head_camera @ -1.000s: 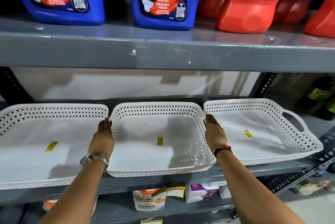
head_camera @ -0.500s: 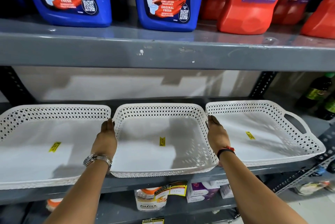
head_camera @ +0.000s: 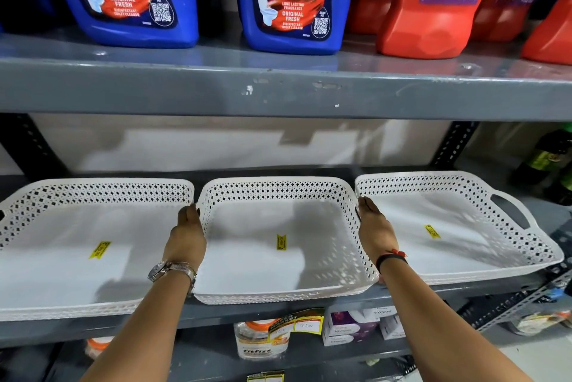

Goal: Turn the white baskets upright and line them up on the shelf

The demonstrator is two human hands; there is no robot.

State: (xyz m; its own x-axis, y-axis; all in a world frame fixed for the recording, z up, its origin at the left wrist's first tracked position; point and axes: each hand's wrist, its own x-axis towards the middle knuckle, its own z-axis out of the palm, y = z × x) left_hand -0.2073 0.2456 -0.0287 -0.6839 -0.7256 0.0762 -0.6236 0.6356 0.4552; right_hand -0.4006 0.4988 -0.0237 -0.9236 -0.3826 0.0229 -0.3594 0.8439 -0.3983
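Observation:
Three shallow white lattice-walled baskets stand upright side by side on the grey middle shelf (head_camera: pixel 458 289). The left basket (head_camera: pixel 77 273) and the right basket (head_camera: pixel 464 245) each carry a yellow sticker inside. My left hand (head_camera: pixel 187 236) grips the left wall of the middle basket (head_camera: pixel 278 264), and my right hand (head_camera: pixel 376 230) grips its right wall. The fingers of both hands are tucked down between neighbouring baskets, so their tips are hidden. The middle basket's front edge hangs slightly past the shelf edge.
Blue toilet-cleaner bottles (head_camera: pixel 294 1) and red bottles (head_camera: pixel 433 4) stand on the shelf above, whose grey lip (head_camera: pixel 278 94) hangs close over the baskets. Dark bottles (head_camera: pixel 548 162) stand at the far right. Small boxes and jars (head_camera: pixel 349 326) fill the shelf below.
The middle basket, held in both hands, has slid a little farther back onto the shelf, closer in line with its neighbours. The view has shifted slightly.

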